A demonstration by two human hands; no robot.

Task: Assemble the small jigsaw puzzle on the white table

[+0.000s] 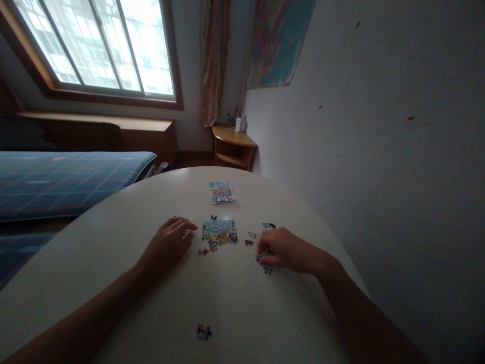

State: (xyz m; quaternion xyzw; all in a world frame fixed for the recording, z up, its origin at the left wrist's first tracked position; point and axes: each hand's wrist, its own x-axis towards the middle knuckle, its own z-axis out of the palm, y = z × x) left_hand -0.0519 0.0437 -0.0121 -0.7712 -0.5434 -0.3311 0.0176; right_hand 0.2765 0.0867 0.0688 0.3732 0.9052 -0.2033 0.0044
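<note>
My left hand rests on the white round table, left of a colourful, partly joined jigsaw puzzle. Its fingers are spread, with a few pale puzzle pieces partly hidden under them. To the right, my right hand curves over a scatter of loose pieces, thumb and forefinger apart. Dark puzzle pieces show just below its thumb, and others lie beyond its knuckles. Between the puzzle and this hand is a small dark piece. Joined pieces lie at the puzzle's lower left.
A printed picture sheet or packet lies beyond the puzzle. Close to me is a separate dark puzzle piece or small joined cluster. A plaid-covered bed stands left of the table, and a white wall runs along the right.
</note>
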